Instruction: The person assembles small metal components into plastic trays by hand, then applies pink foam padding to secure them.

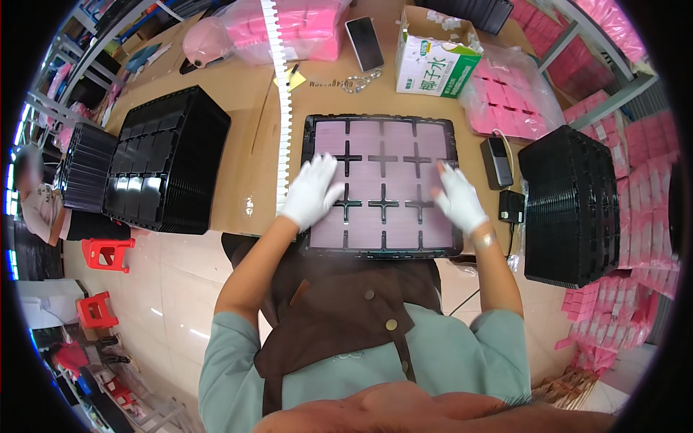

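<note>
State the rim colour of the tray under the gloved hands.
Black; the tray rim shows best in the head view.

Left grip (312, 191) and right grip (460, 200) both in thin white gloves, short-cuffed; at least two fingertips (442, 167) on the right look uncovered; pale, shiny band (485, 241) at right wrist. Shirt (451, 350) pale grey-green, short sleeves (229, 343), loose cut; over it a dark brown apron (328, 328) with narrow straps (273, 393), a round brass-coloured button (390, 325), a duller button (369, 294) nearby; small tan strip (299, 291) on the cloth; faint pale outline marking (350, 355), too small to make out.
</note>
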The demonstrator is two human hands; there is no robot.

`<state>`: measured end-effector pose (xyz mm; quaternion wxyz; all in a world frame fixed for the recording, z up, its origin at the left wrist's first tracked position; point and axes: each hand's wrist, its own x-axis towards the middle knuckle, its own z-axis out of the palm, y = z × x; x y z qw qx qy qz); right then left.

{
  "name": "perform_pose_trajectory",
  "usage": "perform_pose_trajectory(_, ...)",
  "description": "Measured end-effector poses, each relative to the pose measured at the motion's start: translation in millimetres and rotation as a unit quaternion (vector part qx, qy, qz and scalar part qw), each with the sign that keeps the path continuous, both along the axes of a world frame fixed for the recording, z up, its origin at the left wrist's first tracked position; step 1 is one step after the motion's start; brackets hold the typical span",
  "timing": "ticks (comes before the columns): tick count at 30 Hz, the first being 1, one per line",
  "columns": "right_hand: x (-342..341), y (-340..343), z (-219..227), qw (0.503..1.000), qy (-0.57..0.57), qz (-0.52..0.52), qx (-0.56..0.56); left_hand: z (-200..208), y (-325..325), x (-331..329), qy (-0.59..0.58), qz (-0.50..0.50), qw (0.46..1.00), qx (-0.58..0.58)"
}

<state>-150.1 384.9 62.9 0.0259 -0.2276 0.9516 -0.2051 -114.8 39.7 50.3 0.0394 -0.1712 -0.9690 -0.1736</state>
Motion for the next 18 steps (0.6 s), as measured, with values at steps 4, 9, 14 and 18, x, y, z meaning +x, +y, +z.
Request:
perform_pose_trajectory(4, 83.8, 14.3, -8.1, 0.994, 0.027, 0.108, -0.006, 11.9, -3.6, 84.5, -0.030, -0.161, 0.985, -0.048)
perform_pose_trajectory(9, 102.7, 53.5, -4.7, 0.993, 0.034, 0.105, -0.027, 7.7, -31.8, 111.7, -0.053, -0.171, 0.983, -0.040)
perform_pose_trajectory(14, 100.4, 37.6, -4.6, 0.995, 0.062, 0.069, -0.034, 4.9, -11.2, 116.8, 0.039, -0.174, 0.984, -0.025)
perform_pose_trajectory(18, 101.3, 60.7, -3.1, 0.991, -0.023, 0.125, -0.049, -4.7, -12.6, 130.4, 0.022, -0.082, 0.995, 0.043)
